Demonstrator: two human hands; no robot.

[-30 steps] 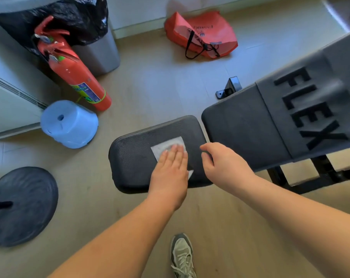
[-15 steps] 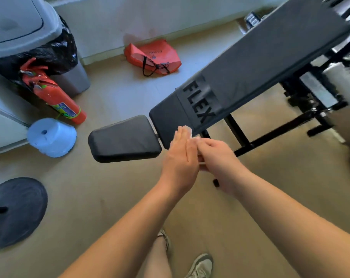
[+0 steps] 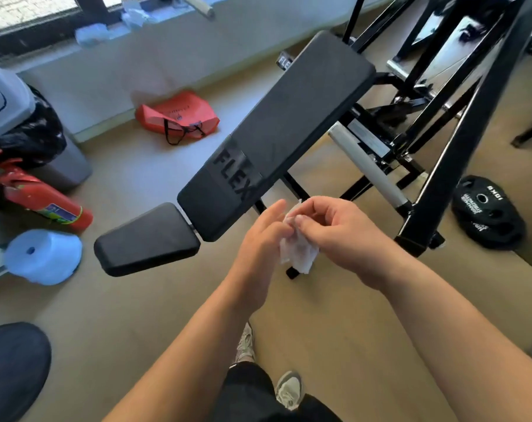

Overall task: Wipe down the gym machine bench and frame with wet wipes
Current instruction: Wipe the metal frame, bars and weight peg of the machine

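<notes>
A black gym bench runs from its small seat pad (image 3: 147, 239) up along the long back pad (image 3: 283, 126) marked FLEX, on a black steel frame (image 3: 450, 153). Both of my hands are raised in front of me, off the bench, with a crumpled white wet wipe (image 3: 298, 251) between them. My right hand (image 3: 340, 239) pinches the top of the wipe with curled fingers and thumb. My left hand (image 3: 258, 242) lies against the wipe's left side with its fingers fairly straight.
On the floor: a black 10 kg weight plate (image 3: 487, 213) at right, a red bag (image 3: 179, 117), a red fire extinguisher (image 3: 42, 196), a blue stool (image 3: 44, 257), a grey bin with a black liner (image 3: 30, 138), a dark round base (image 3: 13, 370). My shoes (image 3: 286, 388) are below.
My left hand lifted the wipe off the seat pad, and both hands came together in the air around it. The view pulled back and up, showing the frame and the weight plate.
</notes>
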